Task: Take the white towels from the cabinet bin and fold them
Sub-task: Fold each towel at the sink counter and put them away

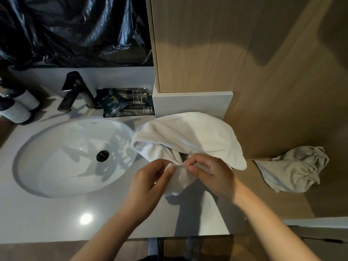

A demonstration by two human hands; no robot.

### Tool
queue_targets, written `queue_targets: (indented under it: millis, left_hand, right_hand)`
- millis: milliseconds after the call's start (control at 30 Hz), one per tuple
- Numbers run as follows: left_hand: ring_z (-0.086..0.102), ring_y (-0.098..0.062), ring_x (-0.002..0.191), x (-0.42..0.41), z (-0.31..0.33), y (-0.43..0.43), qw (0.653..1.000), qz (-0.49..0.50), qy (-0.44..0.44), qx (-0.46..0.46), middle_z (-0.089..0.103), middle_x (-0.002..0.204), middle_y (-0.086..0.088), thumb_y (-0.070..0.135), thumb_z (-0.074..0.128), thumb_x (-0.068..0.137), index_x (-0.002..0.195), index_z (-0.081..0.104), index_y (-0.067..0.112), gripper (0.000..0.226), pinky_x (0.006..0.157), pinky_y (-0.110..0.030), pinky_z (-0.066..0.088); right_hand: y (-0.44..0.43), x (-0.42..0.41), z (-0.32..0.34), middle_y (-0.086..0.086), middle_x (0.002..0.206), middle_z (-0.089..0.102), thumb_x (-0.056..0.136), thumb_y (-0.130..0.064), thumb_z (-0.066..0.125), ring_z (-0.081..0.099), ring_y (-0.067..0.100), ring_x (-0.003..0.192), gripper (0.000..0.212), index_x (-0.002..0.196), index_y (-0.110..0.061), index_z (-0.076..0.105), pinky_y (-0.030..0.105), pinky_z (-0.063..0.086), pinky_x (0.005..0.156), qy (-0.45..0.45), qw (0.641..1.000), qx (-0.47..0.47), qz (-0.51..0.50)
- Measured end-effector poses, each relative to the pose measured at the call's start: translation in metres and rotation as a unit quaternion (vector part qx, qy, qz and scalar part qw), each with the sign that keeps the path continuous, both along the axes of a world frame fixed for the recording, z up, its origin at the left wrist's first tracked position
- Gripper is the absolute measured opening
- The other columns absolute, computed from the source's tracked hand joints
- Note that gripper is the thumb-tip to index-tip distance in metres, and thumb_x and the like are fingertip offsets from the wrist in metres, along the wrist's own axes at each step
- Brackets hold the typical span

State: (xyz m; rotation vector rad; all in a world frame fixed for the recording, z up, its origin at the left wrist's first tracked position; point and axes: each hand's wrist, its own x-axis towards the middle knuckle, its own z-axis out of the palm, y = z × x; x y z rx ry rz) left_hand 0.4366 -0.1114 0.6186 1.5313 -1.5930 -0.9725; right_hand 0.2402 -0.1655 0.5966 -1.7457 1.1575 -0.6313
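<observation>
White towel [190, 136] is lying bunched on the worktop [56, 219] just R of the sink [56, 147], its near end trailing toward the front, level w/ the sink's front rim. L hand [148, 183] & R hand [212, 176] are both working at that near end. The fingers [195, 171] of each hand are curling in & pinching the same short stretch of hem, w/ the 2 hands nearly touching. Neither hand is holding anything else.

Handling, as a judgement: it's looking like thick terry, so soft, limp & light, w/ no stiffness. It's prob. going to sag wherever it isn't supported, & the bulk is likely going to drag on the worktop rather than slide. It's not fragile or slippery, so a light pinch should be holding it fine.

Best hold: the hem, 1 corner per hand, w/ the hands spreading apart along the edge until 2 corners are found & the cloth is hanging flat. Grabbing mid-cloth is only going to bunch it more.

Risk: the towel's L fold is sitting right by the sink's R rim, so a loose end could be slipping into the bowl.
</observation>
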Motion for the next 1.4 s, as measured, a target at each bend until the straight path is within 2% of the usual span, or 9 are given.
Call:
queue_targets:
  millis: [133,300,433,600,800,933,1033,1267,1400]
  left_hand:
    - [0.057,-0.016,0.069,0.009,0.015,-0.011,0.999,0.020,-0.008,-0.050,0.060,0.074,0.003,0.043,0.048,0.092,0.084,0.064,0.022,0.028,0.058,-0.024,0.042]
    - [0.050,-0.020,0.069,0.007,0.040,-0.026,0.996,0.023,0.000,-0.081,0.054,0.072,-0.004,0.040,0.042,0.093,0.084,0.055,0.010,0.034,0.059,-0.030,0.038]
    - [0.052,-0.009,0.073,0.003,0.063,-0.037,0.990,0.018,-0.032,-0.135,0.056,0.078,0.009,0.035,0.041,0.094,0.087,0.054,0.020,0.021,0.059,-0.016,0.037]
    - [0.055,-0.006,0.078,0.009,0.092,-0.058,0.982,-0.001,-0.045,-0.183,0.058,0.079,0.006,0.030,0.043,0.095,0.089,0.059,0.018,0.021,0.064,-0.017,0.041]
    - [0.050,0.006,0.072,0.017,0.126,-0.100,0.971,0.045,-0.064,-0.226,0.060,0.078,0.005,0.028,0.044,0.093,0.085,0.058,0.021,0.017,0.064,-0.007,0.035]
    - [0.051,-0.007,0.074,0.020,0.149,-0.124,0.961,0.044,-0.058,-0.266,0.059,0.081,0.000,0.015,0.047,0.100,0.089,0.060,0.012,0.017,0.066,-0.015,0.037]
    - [0.050,-0.015,0.076,0.022,0.166,-0.140,0.949,0.045,-0.088,-0.300,0.059,0.083,-0.009,0.015,0.045,0.100,0.092,0.059,0.009,0.017,0.063,-0.011,0.035]
    - [0.048,-0.014,0.071,0.028,0.185,-0.166,0.938,0.050,-0.114,-0.324,0.058,0.079,-0.011,0.017,0.044,0.100,0.091,0.057,0.013,0.017,0.057,-0.016,0.035]
    - [0.049,-0.014,0.070,0.022,0.185,-0.172,0.936,0.062,-0.106,-0.330,0.059,0.078,-0.010,0.016,0.046,0.100,0.091,0.057,0.015,0.015,0.059,-0.014,0.035]
  right_hand:
    - [0.000,0.012,0.015,-0.003,0.079,0.063,0.092,-0.027,0.055,0.060,0.014,0.079,0.015,0.084,-0.016,0.060,0.029,0.047,0.075,-0.053,0.998,-0.029,-0.001]
    - [-0.011,0.015,0.054,-0.009,0.072,0.058,0.091,-0.019,0.055,0.055,0.007,0.073,0.017,0.075,-0.023,0.058,0.020,0.044,0.070,-0.081,0.992,-0.098,0.013]
    - [-0.018,0.010,0.074,-0.016,0.066,0.053,0.091,-0.040,0.049,0.052,0.009,0.071,0.026,0.065,-0.038,0.051,0.019,0.037,0.067,-0.023,0.990,-0.142,0.011]
    - [-0.023,0.003,0.087,-0.012,0.061,0.044,0.092,-0.049,0.045,0.040,0.006,0.061,0.035,0.060,-0.035,0.045,0.023,0.033,0.060,-0.037,0.985,-0.167,-0.007]
    - [-0.037,-0.011,0.120,0.007,0.055,0.046,0.090,-0.035,0.052,0.042,0.012,0.053,0.046,0.058,-0.003,0.048,0.026,0.033,0.056,-0.100,0.974,-0.201,-0.024]
    - [-0.052,-0.030,0.146,-0.007,0.053,0.043,0.090,-0.034,0.053,0.040,0.009,0.051,0.040,0.057,-0.013,0.047,0.018,0.031,0.054,-0.107,0.964,-0.238,-0.047]
    - [-0.061,-0.042,0.165,-0.007,0.056,0.047,0.091,-0.038,0.053,0.045,0.013,0.053,0.042,0.059,-0.011,0.052,0.021,0.035,0.053,-0.083,0.956,-0.275,-0.066]
    - [-0.080,-0.059,0.186,-0.010,0.056,0.044,0.091,-0.038,0.055,0.042,0.005,0.054,0.039,0.058,-0.018,0.048,0.017,0.032,0.056,-0.013,0.944,-0.317,-0.092]
    - [-0.090,-0.068,0.189,-0.011,0.056,0.048,0.094,-0.024,0.064,0.047,0.005,0.055,0.035,0.060,-0.017,0.054,0.015,0.034,0.055,0.002,0.947,-0.302,-0.113]
